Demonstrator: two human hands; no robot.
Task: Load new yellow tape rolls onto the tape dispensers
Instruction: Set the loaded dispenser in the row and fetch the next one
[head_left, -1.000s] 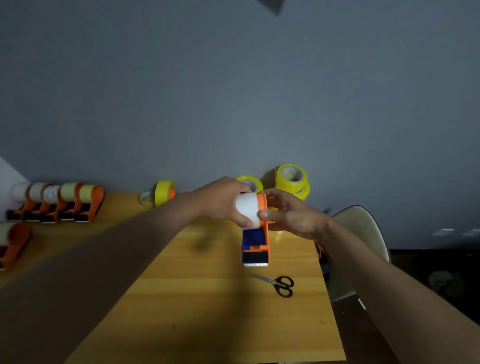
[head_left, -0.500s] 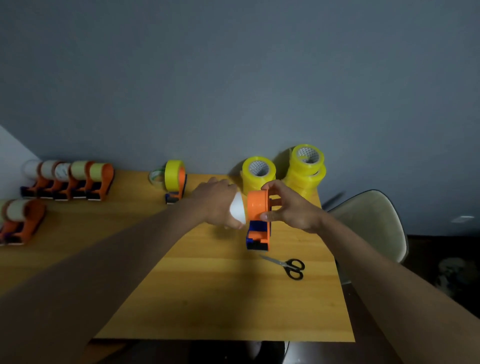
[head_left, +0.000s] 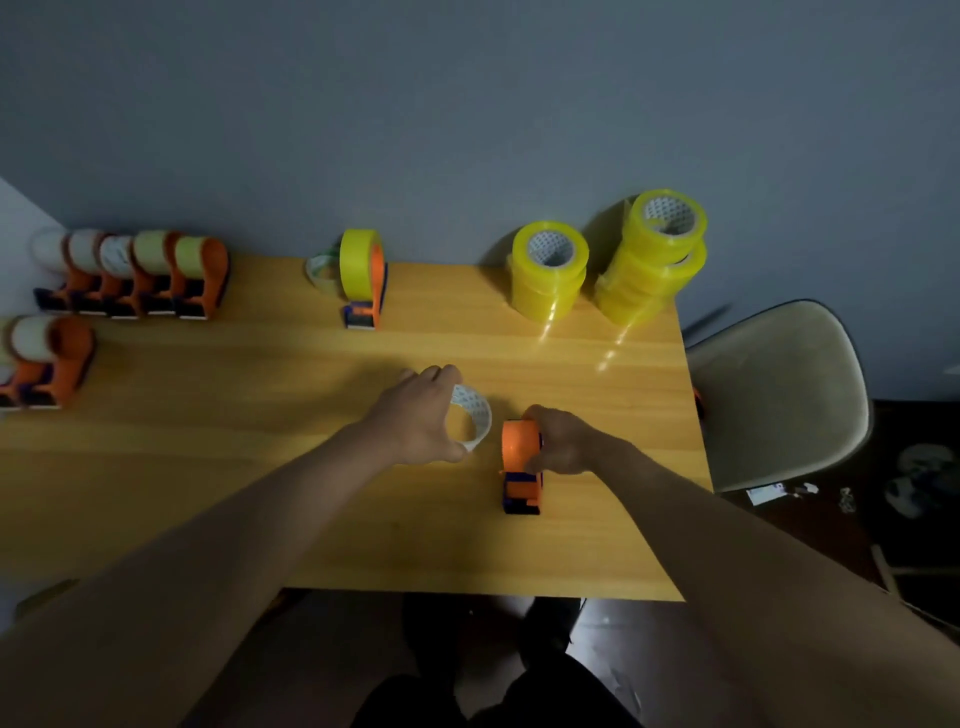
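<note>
My left hand (head_left: 418, 415) grips a white, nearly used-up tape core (head_left: 475, 422) just above the wooden table (head_left: 260, 493). To its right my right hand (head_left: 561, 444) holds an orange and blue tape dispenser (head_left: 519, 467) that stands on the table with no roll on it. The core is clear of the dispenser, a short gap between them. Two stacks of new yellow tape rolls (head_left: 549, 270) (head_left: 655, 254) stand at the far right by the wall. One dispenser loaded with a yellow roll (head_left: 362, 278) stands at the back centre.
A row of dispensers with pale rolls (head_left: 135, 275) lines the back left, with more dispensers (head_left: 47, 358) at the left edge. A loose clear roll (head_left: 323, 270) lies behind the loaded dispenser. A white chair (head_left: 779, 395) stands right of the table.
My left hand pulled the white core off the dispenser and moved it left. Both hands lowered toward the table, and the dispenser now rests on it. The scissors are out of sight.
</note>
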